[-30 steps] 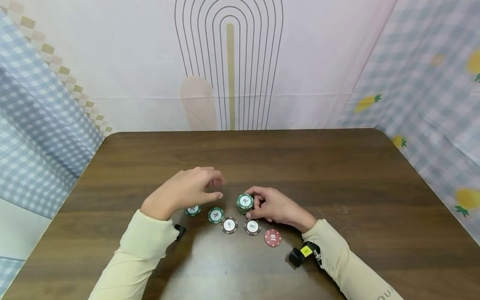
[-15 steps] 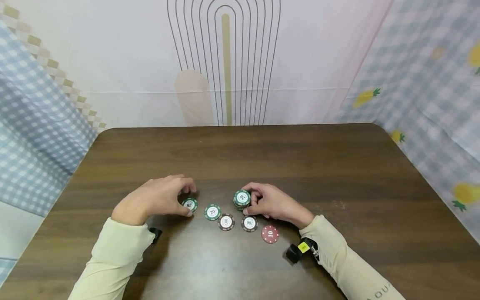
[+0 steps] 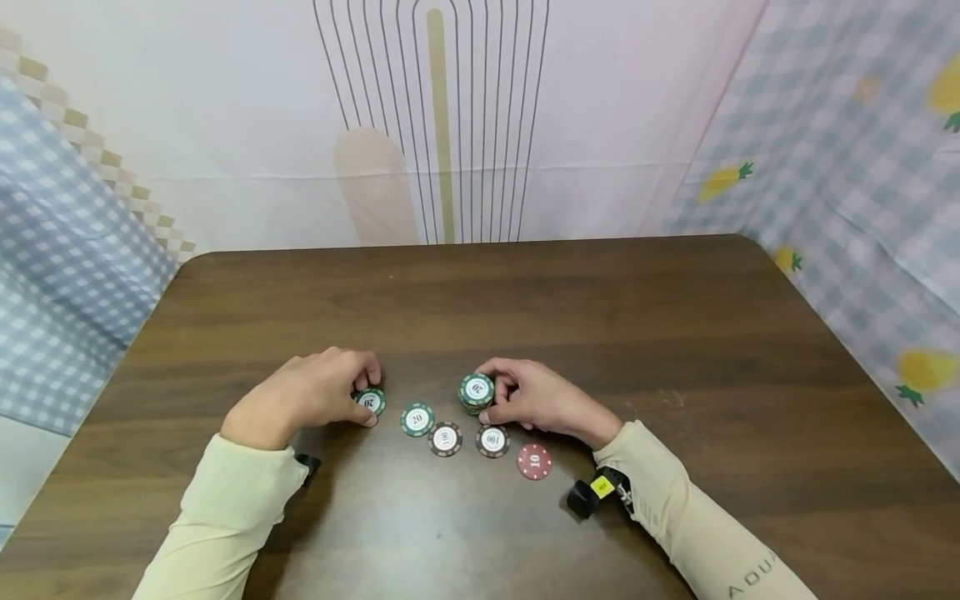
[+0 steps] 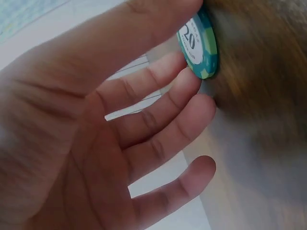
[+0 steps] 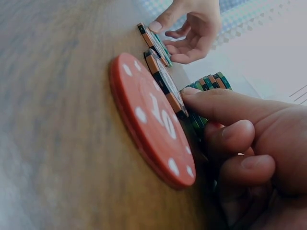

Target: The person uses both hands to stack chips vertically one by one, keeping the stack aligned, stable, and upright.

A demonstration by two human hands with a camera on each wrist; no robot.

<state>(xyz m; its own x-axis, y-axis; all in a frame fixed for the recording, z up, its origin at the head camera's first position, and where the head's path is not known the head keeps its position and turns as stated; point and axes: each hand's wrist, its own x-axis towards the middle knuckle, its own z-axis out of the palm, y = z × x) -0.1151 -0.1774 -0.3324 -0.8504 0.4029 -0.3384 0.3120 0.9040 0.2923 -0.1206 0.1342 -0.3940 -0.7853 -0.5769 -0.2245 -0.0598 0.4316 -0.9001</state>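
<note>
At the left, my left hand pinches a green 20 chip between thumb and fingers; the left wrist view has this chip at the thumb tip. My right hand grips a stack of chips topped by a green 20, thumb at the near side; the stack shows several layers in the right wrist view. Between the hands lies another green 20 chip. Nearer the body are two black 100 chips, one left and one right, and a red 10 chip.
The brown wooden table reaches back to a white cloth with arch lines. Checked cloths hang at the left and right. A black wrist device sits beside the right sleeve.
My left hand has moved left from above the chips and taken hold of the leftmost green chip. The right hand stays on its stack. The head view has shifted slightly.
</note>
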